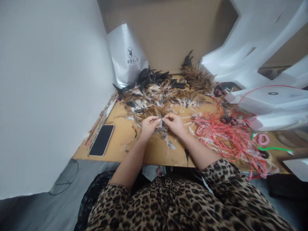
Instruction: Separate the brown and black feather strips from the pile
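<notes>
Both hands meet above the middle of the tan table, fingertips almost touching. My left hand (pixel 149 126) is closed in a pinch on a feather. From the other side my right hand (pixel 175 124) pinches at the same small spot, and the exact part between its fingers is too small to make out. Brown feathers (pixel 154 111) fan out just beyond the fingertips. Pale feather bits and fluff (pixel 166 134) hang or lie right below the hands. Behind them spreads a large heap of brown, white and black feathers (pixel 141 96).
A silver bag (pixel 127 54) stands at the back left. A phone (pixel 102 140) lies at the left edge. Tangled red and white strings (pixel 223 134) cover the right side, with dark-handled scissors (pixel 226 119) on them. Another brown feather bunch (pixel 198 78) rests at the back. White foam pieces (pixel 271 102) crowd the right.
</notes>
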`<state>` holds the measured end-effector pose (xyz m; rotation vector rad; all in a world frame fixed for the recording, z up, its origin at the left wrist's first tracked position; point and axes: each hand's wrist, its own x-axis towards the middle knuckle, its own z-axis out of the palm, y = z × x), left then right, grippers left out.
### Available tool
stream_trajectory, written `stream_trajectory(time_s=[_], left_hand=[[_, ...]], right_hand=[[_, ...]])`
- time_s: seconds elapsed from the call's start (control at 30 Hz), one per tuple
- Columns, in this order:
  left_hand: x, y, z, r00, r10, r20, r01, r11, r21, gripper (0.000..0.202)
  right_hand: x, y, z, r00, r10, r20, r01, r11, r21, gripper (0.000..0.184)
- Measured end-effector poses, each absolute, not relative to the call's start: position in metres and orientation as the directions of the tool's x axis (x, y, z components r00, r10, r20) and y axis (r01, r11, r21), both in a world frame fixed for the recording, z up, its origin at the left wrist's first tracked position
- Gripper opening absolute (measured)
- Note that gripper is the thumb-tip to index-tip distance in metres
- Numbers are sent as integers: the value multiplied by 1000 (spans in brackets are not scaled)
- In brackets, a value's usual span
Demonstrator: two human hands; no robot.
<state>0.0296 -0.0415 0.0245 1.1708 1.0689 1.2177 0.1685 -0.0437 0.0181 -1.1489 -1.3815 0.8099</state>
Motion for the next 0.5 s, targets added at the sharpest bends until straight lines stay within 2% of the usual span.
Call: stream_trajectory(time_s=[0.13, 0.33, 0.5], left_hand=[[24, -37, 17, 98, 995, 34, -122, -22, 992, 25], [15, -33, 7, 267, 963, 22, -199, 33, 980, 24], [18, -34, 7, 292, 956, 11, -249, 65, 966, 27]], right_hand=[[169, -45, 19, 57, 940, 336, 192, 320, -928, 17], [171, -47, 22, -64, 992, 107, -89, 101, -991, 24], [169, -47, 23, -36, 996, 80, -172, 72, -982, 23]])
